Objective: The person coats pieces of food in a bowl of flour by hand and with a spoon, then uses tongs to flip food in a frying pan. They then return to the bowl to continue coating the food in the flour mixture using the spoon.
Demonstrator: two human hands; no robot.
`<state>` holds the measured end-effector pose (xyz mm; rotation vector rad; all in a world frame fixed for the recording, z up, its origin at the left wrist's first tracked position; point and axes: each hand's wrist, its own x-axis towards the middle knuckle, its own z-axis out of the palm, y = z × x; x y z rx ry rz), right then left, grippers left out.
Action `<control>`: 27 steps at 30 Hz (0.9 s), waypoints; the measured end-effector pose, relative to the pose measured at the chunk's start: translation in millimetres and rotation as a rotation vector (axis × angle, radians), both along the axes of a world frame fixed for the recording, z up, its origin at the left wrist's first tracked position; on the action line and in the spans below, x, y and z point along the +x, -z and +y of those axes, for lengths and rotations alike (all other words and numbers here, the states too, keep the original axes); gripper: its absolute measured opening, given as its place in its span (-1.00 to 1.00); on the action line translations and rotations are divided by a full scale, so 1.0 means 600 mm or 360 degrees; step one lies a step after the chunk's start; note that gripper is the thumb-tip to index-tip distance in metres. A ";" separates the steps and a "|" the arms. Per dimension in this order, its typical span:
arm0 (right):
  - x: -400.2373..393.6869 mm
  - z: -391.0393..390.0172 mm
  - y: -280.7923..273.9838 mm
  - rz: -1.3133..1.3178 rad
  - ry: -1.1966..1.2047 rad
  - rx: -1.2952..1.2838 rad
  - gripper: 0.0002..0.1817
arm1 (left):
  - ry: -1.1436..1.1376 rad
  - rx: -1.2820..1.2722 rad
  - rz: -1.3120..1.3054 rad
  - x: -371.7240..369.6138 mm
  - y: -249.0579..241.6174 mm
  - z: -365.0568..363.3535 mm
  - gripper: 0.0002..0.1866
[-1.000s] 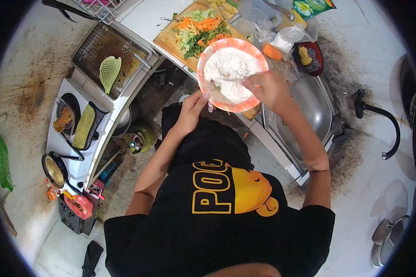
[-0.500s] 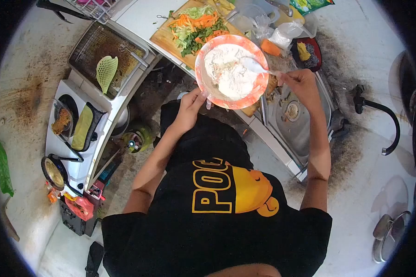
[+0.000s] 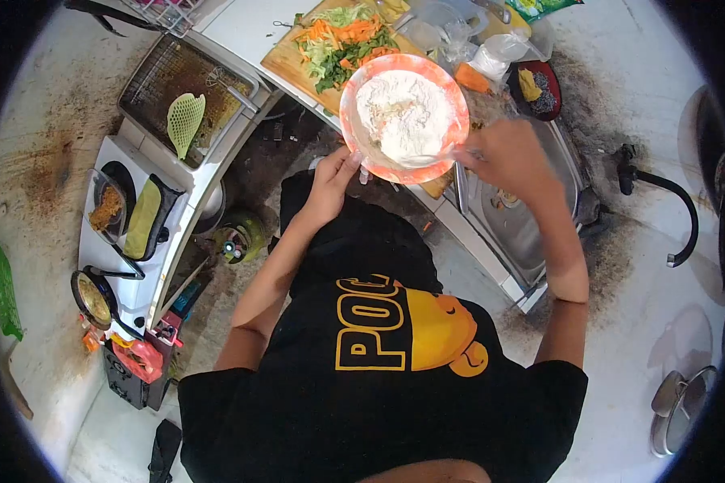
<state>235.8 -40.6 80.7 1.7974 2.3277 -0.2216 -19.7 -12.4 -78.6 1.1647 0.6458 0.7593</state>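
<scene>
My left hand grips the near left rim of an orange-and-white bowl, its thumb over the edge. White flour-like powder fills much of the bowl, with a small brownish patch in it. My right hand, smeared by motion, is closed round the handle of a spoon. The spoon's head lies in the powder at the near right side of the bowl. Behind the bowl, a wooden cutting board carries shredded carrot, pale shreds and chopped greens.
To the right is a steel sink with a black faucet beyond. A carrot piece, a plastic bag and a dark red dish stand behind it. A stove and wire-racked tray are left.
My right hand has swung toward me and slightly left, bringing the spoon from the powder's upper right to the bowl's near side. The bowl has shifted slightly away; my left hand still holds it.
</scene>
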 end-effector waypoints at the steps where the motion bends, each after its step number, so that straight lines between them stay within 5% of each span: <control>1: -0.005 0.004 0.016 -0.0002 0.0001 -0.0004 -0.77 | -0.0020 0.0026 0.0006 0.001 0.002 -0.001 -0.63; 7: 0.018 0.046 0.025 0.0317 -0.0030 0.0177 -0.70 | 0.0006 -0.0015 0.0034 -0.002 0.006 -0.002 -0.63; 9: 0.038 0.057 0.011 0.0406 0.0282 0.0060 -0.57 | -0.0021 0.0005 0.0025 0.000 0.003 -0.003 -0.63; 27: 0.101 0.027 -0.025 0.0766 0.0729 -0.0004 -0.60 | -0.0074 0.0071 0.0036 0.005 0.015 -0.006 -0.59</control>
